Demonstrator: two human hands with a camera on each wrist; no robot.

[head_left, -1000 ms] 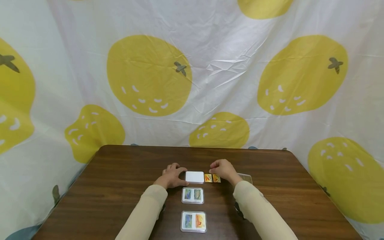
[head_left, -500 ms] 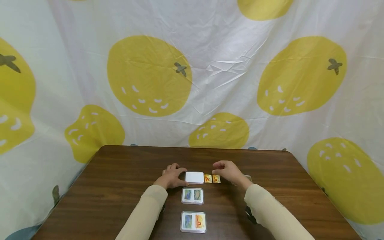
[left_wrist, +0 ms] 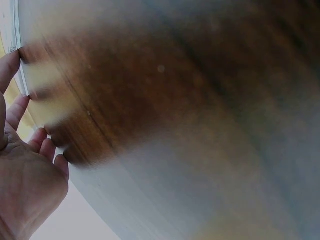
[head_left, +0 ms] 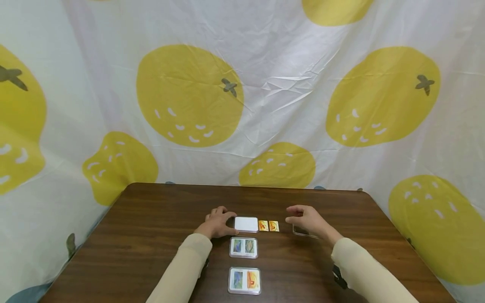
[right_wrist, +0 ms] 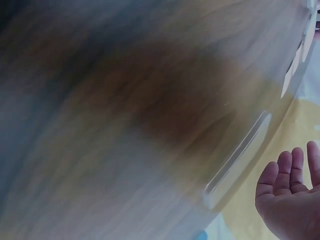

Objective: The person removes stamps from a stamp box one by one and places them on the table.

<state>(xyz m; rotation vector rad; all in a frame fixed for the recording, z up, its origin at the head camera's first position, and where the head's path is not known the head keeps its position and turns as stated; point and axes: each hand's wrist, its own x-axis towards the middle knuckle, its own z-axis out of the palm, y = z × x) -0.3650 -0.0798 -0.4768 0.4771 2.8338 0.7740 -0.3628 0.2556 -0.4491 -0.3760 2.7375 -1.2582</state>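
Note:
My left hand [head_left: 217, 223] rests on the table with thumb and forefinger at the left edge of a white rectangular case [head_left: 246, 224]. In the left wrist view, the left hand [left_wrist: 30, 175] has its fingertips on the table by the case's edge. Two small orange picture cards [head_left: 263, 226] lie side by side, right of the case. Above a clear lid [head_left: 305, 232], partly hidden by it, hovers my right hand [head_left: 311, 221], fingers loosely bent and empty. The right wrist view shows the right hand [right_wrist: 290, 195] apart from the clear lid [right_wrist: 237, 160].
Nearer on the brown table [head_left: 151, 235] lie two clear cases in a column: one with two blue-green pictures [head_left: 243, 247], and one with a blue and an orange picture [head_left: 244, 280]. A lemon-patterned cloth [head_left: 282, 105] hangs behind the table.
My right hand has moved right, from above the orange cards to above the clear lid. My left hand and the cases have stayed in place.

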